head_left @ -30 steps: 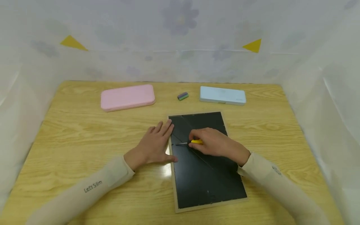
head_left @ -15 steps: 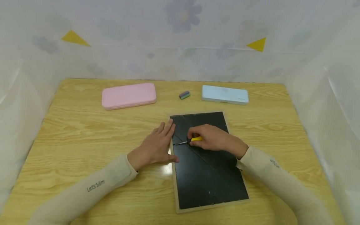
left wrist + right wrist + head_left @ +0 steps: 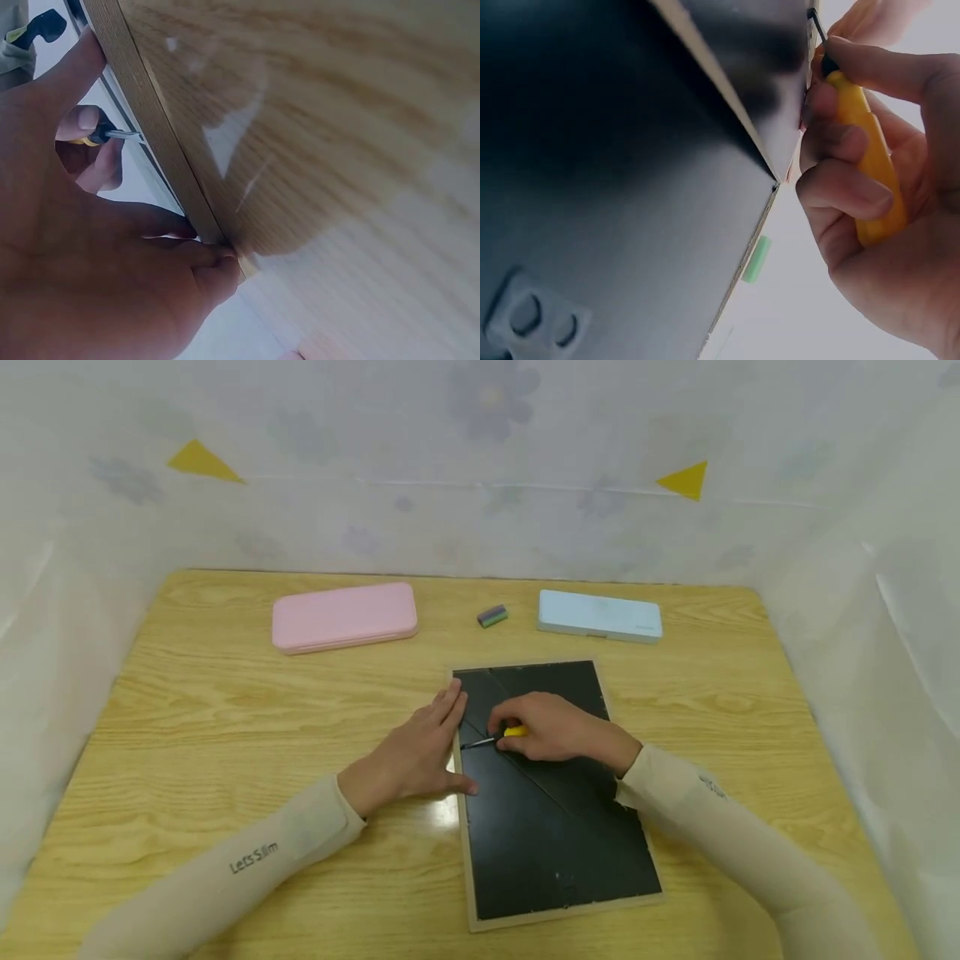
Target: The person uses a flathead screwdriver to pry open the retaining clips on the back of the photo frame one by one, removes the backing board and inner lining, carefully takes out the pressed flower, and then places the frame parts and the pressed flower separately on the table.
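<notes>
A picture frame [image 3: 467,860] with a light wooden rim lies on the table, its black backing board [image 3: 525,847] upward. My right hand [image 3: 555,727] grips a screwdriver [image 3: 515,732] by its yellow handle, fingers curled around it in the right wrist view. The metal shaft [image 3: 126,135] points left, and its tip meets the frame's left inner edge, by a small dark tab. My left hand [image 3: 412,747] rests along the left rim, fingers fairly straight against it and thumb spread over the board. A diagonal seam crosses the backing beneath the right hand.
A pink case [image 3: 345,617] stands at the back left of the wooden table [image 3: 225,710], and a light blue case [image 3: 600,615] at the back right. Between them lies a small purple and green block [image 3: 492,616]. A metal plate with holes [image 3: 540,315] shows on the backing.
My right hand has shifted slightly left with the screwdriver, whose tip has come to the frame's left edge. The left hand stays on the rim, and the view has moved a little.
</notes>
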Action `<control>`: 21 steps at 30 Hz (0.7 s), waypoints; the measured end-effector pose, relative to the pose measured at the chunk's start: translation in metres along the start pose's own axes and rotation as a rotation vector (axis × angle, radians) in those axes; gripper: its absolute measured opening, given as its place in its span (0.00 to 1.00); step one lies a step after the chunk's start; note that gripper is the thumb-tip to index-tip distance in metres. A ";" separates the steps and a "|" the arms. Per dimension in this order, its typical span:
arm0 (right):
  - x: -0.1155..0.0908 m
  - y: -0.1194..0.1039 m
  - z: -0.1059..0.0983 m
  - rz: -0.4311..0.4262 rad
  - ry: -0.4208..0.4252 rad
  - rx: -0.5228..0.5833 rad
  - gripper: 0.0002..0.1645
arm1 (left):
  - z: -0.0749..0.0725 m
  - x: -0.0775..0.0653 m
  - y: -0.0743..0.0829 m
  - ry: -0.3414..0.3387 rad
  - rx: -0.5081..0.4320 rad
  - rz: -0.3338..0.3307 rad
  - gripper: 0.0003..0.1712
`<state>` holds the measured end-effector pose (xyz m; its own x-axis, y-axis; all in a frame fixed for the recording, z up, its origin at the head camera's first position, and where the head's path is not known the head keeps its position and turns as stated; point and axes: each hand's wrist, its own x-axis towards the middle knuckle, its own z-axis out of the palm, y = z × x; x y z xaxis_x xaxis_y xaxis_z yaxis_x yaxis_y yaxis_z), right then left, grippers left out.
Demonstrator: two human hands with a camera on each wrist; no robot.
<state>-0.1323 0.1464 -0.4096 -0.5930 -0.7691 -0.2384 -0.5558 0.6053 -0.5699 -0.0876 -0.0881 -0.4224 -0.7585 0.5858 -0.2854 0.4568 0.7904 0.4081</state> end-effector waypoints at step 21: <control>0.019 -0.061 -0.023 -0.164 -0.146 -0.589 0.08 | 0.000 -0.001 0.000 0.015 -0.036 0.021 0.72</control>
<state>-0.1232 0.1000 -0.3613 -0.4104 -0.8565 -0.3130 -0.8852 0.4566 -0.0887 -0.0865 -0.0890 -0.4220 -0.7562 0.5989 -0.2636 0.4558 0.7712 0.4444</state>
